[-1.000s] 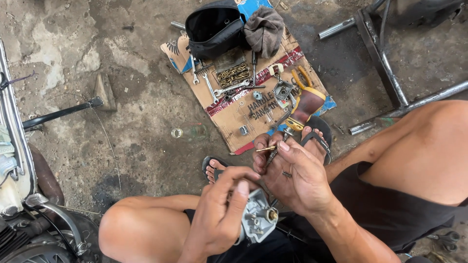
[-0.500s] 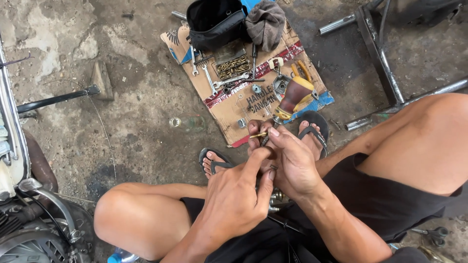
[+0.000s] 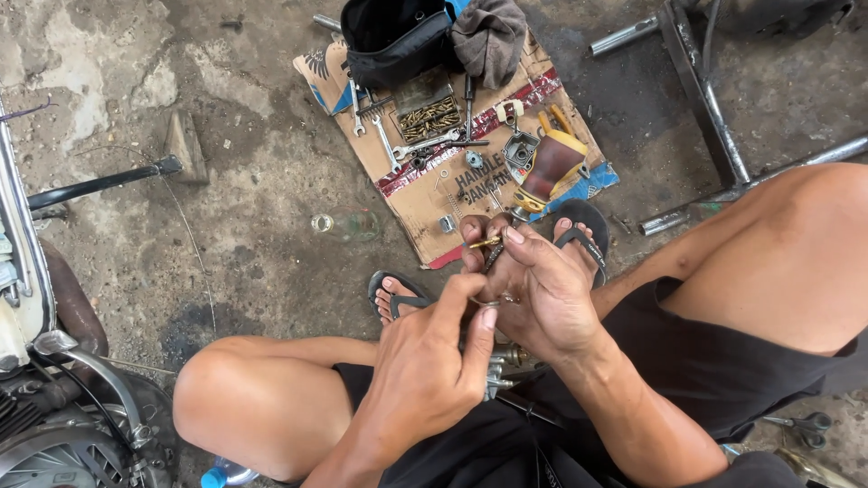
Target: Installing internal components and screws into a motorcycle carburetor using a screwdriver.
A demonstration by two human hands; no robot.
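Observation:
I squat over a concrete floor with both hands close together in front of me. My right hand point(image 3: 533, 289) pinches a thin brass rod point(image 3: 484, 242) between thumb and fingers. My left hand point(image 3: 429, 361) curls beside it, its fingertips touching a small wire ring or spring point(image 3: 493, 303) between the two hands. Beneath the hands, a grey metal carburettor part point(image 3: 502, 366) rests on my lap, mostly hidden.
A flattened cardboard sheet point(image 3: 416, 194) ahead holds wrenches point(image 3: 384, 136), brass pieces, pliers and small parts. A black bag point(image 3: 398, 36) and cloth lie at its far end. A motorcycle point(image 3: 45, 361) stands left, metal frame tubes point(image 3: 714, 108) right, a clear bottle point(image 3: 348, 223) on the floor.
My left hand rose from gripping the carburettor part to meet my right hand. The part now lies hidden under both hands. The view tilted slightly.

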